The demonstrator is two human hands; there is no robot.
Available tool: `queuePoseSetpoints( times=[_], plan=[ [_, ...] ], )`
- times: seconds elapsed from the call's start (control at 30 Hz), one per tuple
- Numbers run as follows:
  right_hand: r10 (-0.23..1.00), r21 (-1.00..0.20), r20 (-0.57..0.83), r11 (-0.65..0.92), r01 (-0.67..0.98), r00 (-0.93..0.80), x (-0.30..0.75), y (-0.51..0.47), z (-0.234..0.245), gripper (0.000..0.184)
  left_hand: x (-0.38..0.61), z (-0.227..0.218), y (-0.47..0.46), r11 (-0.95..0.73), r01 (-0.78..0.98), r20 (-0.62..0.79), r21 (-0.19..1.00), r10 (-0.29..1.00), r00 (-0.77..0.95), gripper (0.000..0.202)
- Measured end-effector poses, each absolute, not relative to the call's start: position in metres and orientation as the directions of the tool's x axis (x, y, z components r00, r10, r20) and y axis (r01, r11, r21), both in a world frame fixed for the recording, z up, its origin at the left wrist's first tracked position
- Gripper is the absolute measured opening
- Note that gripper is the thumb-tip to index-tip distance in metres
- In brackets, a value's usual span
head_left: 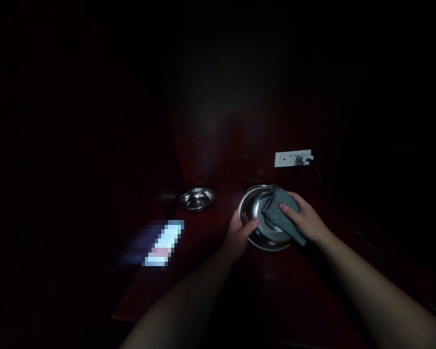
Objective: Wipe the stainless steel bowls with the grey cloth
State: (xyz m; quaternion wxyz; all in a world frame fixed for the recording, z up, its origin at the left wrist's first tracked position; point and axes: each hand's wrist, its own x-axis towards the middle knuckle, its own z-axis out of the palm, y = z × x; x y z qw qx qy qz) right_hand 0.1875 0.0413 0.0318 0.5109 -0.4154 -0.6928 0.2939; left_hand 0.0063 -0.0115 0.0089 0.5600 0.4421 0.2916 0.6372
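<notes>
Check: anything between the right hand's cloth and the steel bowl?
Nothing visible. The cloth in the right hand lies directly on the steel bowl, whose rim the left hand grips. The second bowl sits apart, to the left.

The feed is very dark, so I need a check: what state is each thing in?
bowl: tilted, held.
cloth: folded, over the bowl's right rim.
left hand: grips the bowl's near rim.
right hand: presses the cloth into the bowl.
small bowl: upright on the table, untouched.
socket: one plug in.
phone: flat on the table, screen lit.
</notes>
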Motion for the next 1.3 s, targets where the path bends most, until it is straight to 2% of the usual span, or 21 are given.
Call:
queuePoseSetpoints(
  times=[0.23, 0.33, 0.47, 0.57, 0.67, 0.73, 0.8, 0.87, 0.93, 1.07, 1.3],
  plan=[
    [0.853, -0.775, 0.443, 0.519, 0.36, -0.276, 0.187, 0.036, 0.032, 0.046, -0.002, 0.012, -0.008, -0.262, -0.266, 0.263, 0.927, 0.964, -0.035, 0.038],
    [0.84, -0.767, 0.457, 0.539, 0.349, -0.294, 0.186, 0.035, 0.033, 0.045, -0.002, 0.012, -0.008, -0.267, -0.256, 0.27, 0.929, 0.962, -0.023, 0.038],
    [0.831, -0.747, 0.494, 0.557, 0.363, -0.257, 0.185, 0.039, 0.03, 0.047, 0.0, 0.009, -0.002, -0.245, -0.347, 0.238, 0.905, 0.969, -0.063, 0.039],
    [0.814, -0.716, 0.558, 0.571, 0.402, -0.162, 0.187, 0.045, 0.027, 0.05, 0.002, 0.007, 0.002, -0.194, -0.502, 0.179, 0.843, 0.981, -0.08, 0.038],
    [0.795, -0.71, 0.603, 0.572, 0.41, -0.065, 0.19, 0.048, 0.026, 0.055, 0.002, 0.01, 0.001, -0.104, -0.65, 0.131, 0.753, 0.991, -0.007, 0.031],
    [0.799, -0.728, 0.601, 0.552, 0.406, -0.008, 0.191, 0.049, 0.026, 0.057, 0.002, 0.011, -0.002, -0.055, -0.686, 0.117, 0.725, 0.992, 0.045, 0.027],
    [0.803, -0.743, 0.596, 0.536, 0.4, 0.031, 0.191, 0.049, 0.028, 0.058, 0.003, 0.011, -0.007, -0.015, -0.663, 0.108, 0.749, 0.989, 0.099, 0.028],
    [0.806, -0.753, 0.591, 0.537, 0.381, 0.033, 0.189, 0.047, 0.029, 0.057, 0.005, 0.008, -0.011, -0.01, -0.591, 0.132, 0.807, 0.978, 0.164, 0.042],
    [0.817, -0.766, 0.576, 0.541, 0.348, -0.001, 0.187, 0.046, 0.031, 0.055, 0.006, 0.005, -0.012, -0.049, -0.525, 0.146, 0.85, 0.979, 0.146, 0.05],
    [0.818, -0.75, 0.566, 0.563, 0.346, -0.103, 0.184, 0.043, 0.031, 0.051, 0.003, 0.001, -0.006, -0.183, -0.465, 0.223, 0.866, 0.974, 0.031, 0.051],
    [0.793, -0.694, 0.581, 0.6, 0.398, -0.182, 0.184, 0.042, 0.029, 0.053, -0.005, 0.003, 0.003, -0.266, -0.322, 0.275, 0.909, 0.961, -0.017, 0.046]
  ],
)
